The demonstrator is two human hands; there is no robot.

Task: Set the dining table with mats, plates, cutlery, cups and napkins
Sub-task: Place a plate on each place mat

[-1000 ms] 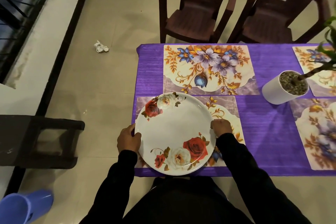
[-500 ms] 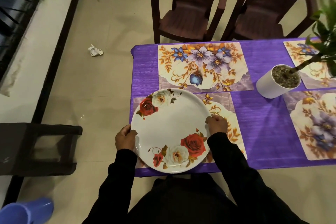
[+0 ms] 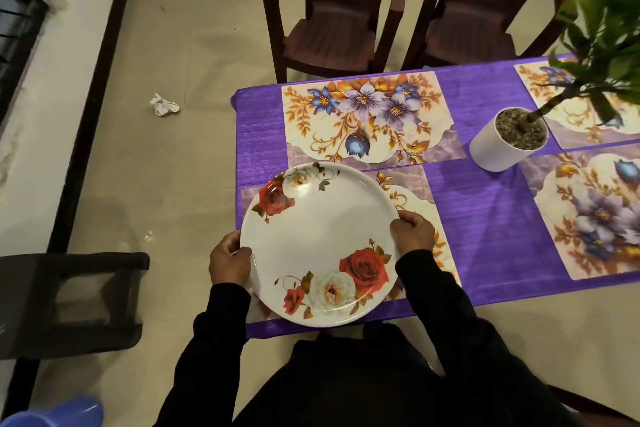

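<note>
Presently, at far left, a blue plastic container [image 3: 59,414] shows in the bottom corner of the floor, with a dark stool [image 3: 69,302] above it and a crumpled scrap of paper [image 3: 163,105] lying on the tiles farther off. The left hand [image 3: 230,262] grips the left rim of the plate [image 3: 320,243], thumb on the upper face and fingers curled beneath. The plate is white with red and cream roses printed at its far-left and near-right edges; it sits over the near placemat [image 3: 412,198], at the corner of the table covered with a purple cloth [image 3: 485,229]. Whether the plate rests on the mat or is held just above it cannot be told. The right hand [image 3: 412,234] grips the opposite rim, fingers curled over the edge. Both arms wear black sleeves. Beyond the plate a second floral placemat [image 3: 370,118] lies flat and bare, touching the near mat's far edge. Two dark brown plastic chairs [image 3: 332,10] stand side by side at the far side of the table. To the right, a white pot [image 3: 498,149] with a green plant stands on the cloth between the mats. Two further floral placemats [image 3: 595,215] lie at the right edge, partly cut off.
</note>
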